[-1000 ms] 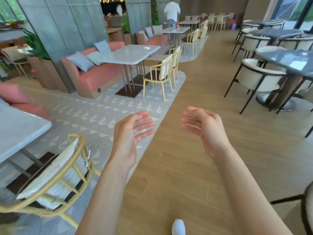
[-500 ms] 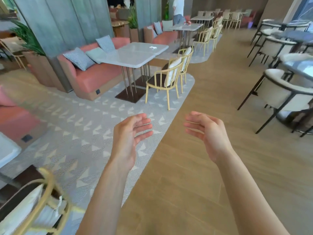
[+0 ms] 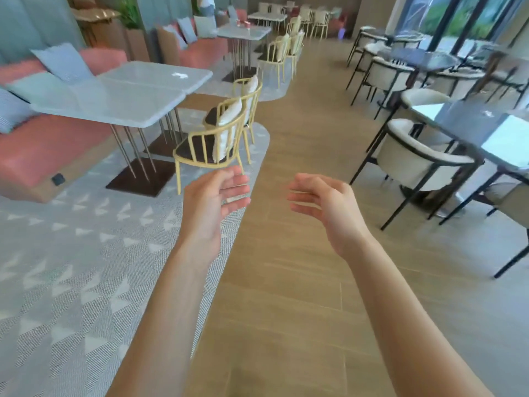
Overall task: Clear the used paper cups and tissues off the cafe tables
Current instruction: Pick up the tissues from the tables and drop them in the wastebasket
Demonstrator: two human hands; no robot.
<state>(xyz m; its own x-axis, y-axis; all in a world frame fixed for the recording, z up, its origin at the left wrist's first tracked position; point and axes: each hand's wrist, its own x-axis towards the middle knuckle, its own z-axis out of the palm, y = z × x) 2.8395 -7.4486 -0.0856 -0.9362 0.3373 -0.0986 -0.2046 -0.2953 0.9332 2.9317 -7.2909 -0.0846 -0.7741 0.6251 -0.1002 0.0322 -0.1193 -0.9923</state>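
A white crumpled tissue [image 3: 179, 75] lies on the far part of the pale grey double table [image 3: 114, 96] at the left. Two small red cups [image 3: 242, 23] stand on a farther grey table [image 3: 243, 31] beyond it. My left hand [image 3: 213, 202] and my right hand [image 3: 325, 204] hang in front of me over the floor, palms facing each other, fingers loosely curled, holding nothing. Both hands are well short of either table.
Yellow metal chairs [image 3: 217, 138] stand at the near table's aisle side, a pink sofa [image 3: 43, 144] behind it. Dark tables with white black-framed chairs [image 3: 415, 164] line the right. A wooden-floor aisle [image 3: 300, 282] runs ahead between them; a patterned grey carpet [image 3: 71, 267] lies on the left.
The view has moved forward along the aisle; the double table and yellow chairs are much closer. Both hands keep the same empty, loosely curled pose.
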